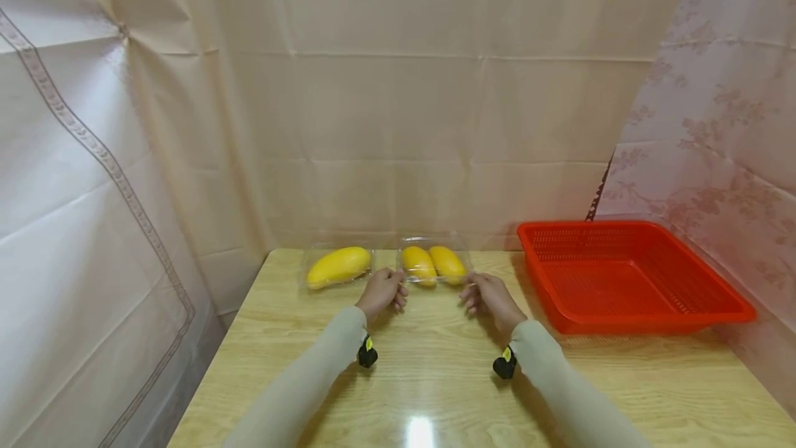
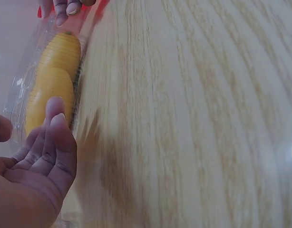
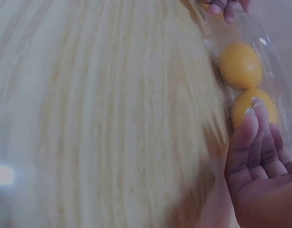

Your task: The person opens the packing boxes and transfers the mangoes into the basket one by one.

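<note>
A clear plastic box (image 1: pixel 463 259) with two orange-yellow mangoes (image 1: pixel 418 263) lies at the far side of the table. My left hand (image 1: pixel 383 292) is at its near left corner, fingers loosely bent. At the near right corner is my right hand (image 1: pixel 491 298), posed much the same. In the left wrist view, the left thumb (image 2: pixel 1 128) stands apart from the fingers, whose tips overlap the lower mango (image 2: pixel 51 92). The right wrist view shows the right fingers (image 3: pixel 260 147) fairly straight in front of a mango (image 3: pixel 241 65) pair, the thumb apart from them.
Left of the box, a second clear box (image 1: pixel 309 254) holds one long yellow fruit (image 1: pixel 338 267). A red plastic basket (image 1: pixel 622 327) stands on the right of the wooden table (image 1: pixel 435 379). Beige cloth (image 1: pixel 385 102) hangs behind, with more cloth at both sides.
</note>
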Action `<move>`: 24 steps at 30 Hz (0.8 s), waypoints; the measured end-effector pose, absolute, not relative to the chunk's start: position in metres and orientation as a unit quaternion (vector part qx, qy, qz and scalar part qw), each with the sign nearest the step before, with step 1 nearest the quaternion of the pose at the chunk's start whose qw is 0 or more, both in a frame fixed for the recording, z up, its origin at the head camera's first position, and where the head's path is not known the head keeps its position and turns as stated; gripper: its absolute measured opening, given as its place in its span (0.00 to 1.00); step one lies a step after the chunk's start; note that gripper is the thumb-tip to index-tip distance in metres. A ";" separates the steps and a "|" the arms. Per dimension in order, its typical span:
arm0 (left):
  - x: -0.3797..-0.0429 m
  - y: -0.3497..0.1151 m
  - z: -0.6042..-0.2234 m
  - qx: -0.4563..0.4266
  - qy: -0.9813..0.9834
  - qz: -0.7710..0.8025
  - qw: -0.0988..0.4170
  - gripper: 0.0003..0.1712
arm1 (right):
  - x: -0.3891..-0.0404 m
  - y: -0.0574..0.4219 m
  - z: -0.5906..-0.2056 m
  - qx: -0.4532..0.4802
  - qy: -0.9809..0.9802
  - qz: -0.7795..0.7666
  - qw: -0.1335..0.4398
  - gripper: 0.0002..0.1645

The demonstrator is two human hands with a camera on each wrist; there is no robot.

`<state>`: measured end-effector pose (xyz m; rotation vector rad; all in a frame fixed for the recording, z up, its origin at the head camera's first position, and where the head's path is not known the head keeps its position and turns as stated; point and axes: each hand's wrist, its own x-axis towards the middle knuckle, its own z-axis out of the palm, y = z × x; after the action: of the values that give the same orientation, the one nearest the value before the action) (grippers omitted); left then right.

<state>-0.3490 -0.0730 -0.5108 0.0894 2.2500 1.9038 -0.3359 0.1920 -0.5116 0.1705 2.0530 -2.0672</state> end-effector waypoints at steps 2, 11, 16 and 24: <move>-0.350 -0.073 -0.511 0.031 0.760 0.642 0.095 0.21 | -0.338 0.194 -0.511 0.062 0.693 -0.709 0.115 0.26; -0.350 -0.074 -0.511 0.036 0.763 0.638 0.095 0.22 | -0.347 0.202 -0.511 0.043 0.684 -0.715 0.138 0.24; -0.349 -0.073 -0.508 0.040 0.762 0.639 0.098 0.21 | -0.348 0.205 -0.511 0.018 0.683 -0.718 0.132 0.18; -0.349 -0.073 -0.510 0.057 0.767 0.628 0.116 0.22 | -0.346 0.214 -0.511 -0.021 0.696 -0.698 0.166 0.21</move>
<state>-0.3493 -0.0730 -0.5096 0.1662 2.2469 1.8394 -0.3458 0.2137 -0.5114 -0.0595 1.9817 -1.9881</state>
